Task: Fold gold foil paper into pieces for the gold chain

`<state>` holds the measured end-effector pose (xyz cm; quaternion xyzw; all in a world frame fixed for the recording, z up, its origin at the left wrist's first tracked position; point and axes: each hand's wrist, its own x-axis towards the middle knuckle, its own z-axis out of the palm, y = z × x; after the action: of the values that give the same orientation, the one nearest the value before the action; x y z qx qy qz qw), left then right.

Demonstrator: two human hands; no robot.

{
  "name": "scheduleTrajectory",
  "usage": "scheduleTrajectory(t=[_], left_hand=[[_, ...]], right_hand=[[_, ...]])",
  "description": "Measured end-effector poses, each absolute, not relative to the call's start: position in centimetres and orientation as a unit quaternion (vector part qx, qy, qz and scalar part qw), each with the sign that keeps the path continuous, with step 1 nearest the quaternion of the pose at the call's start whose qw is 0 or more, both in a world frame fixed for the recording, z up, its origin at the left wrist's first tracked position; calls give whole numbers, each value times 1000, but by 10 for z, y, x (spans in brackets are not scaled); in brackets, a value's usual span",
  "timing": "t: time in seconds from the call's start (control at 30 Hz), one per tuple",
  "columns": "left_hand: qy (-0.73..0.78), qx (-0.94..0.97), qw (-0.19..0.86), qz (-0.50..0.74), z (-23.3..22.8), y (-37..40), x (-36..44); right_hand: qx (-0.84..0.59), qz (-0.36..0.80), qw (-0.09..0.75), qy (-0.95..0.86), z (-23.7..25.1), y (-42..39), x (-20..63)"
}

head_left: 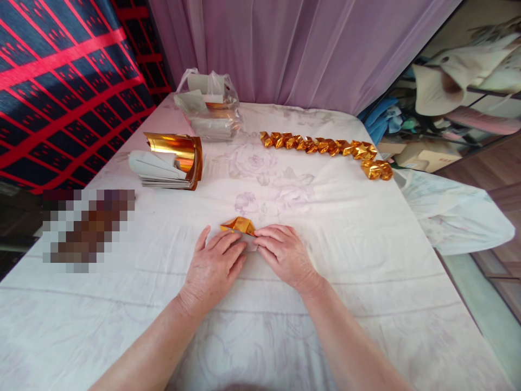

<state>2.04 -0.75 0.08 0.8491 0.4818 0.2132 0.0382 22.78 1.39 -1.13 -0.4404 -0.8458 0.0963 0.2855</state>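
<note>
Under the fingertips of both hands, at the middle of the white floral sheet (325, 304), lies a small sheet of gold foil paper with a grey back (239, 227), partly folded, its gold end poking out just beyond the fingers. The left hand (214, 266) lies flat with fingers together, pressing the grey part down; the right hand (283, 252) does the same, its fingertips meeting the left's over the fold. Neither hand grips; both press.

Well beyond the fingers, to the right, a long curved row of finished gold foil folded pieces (325, 146) suggests much work is done. Beyond the fingers to the left, a stack of unfolded gold-and-grey sheets (169, 163) waits, and further off a clear plastic bag of more sheets (209, 106), so plenty seems left. No brand or writing can be read anywhere.
</note>
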Motion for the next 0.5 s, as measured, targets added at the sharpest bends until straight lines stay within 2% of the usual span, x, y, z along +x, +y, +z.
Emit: scheduleTrajectory(t=[0.5], left_hand=[[494,843,51,205,6,-8,26]], right_hand=[[-486,122,278,-819,-14,17,227]])
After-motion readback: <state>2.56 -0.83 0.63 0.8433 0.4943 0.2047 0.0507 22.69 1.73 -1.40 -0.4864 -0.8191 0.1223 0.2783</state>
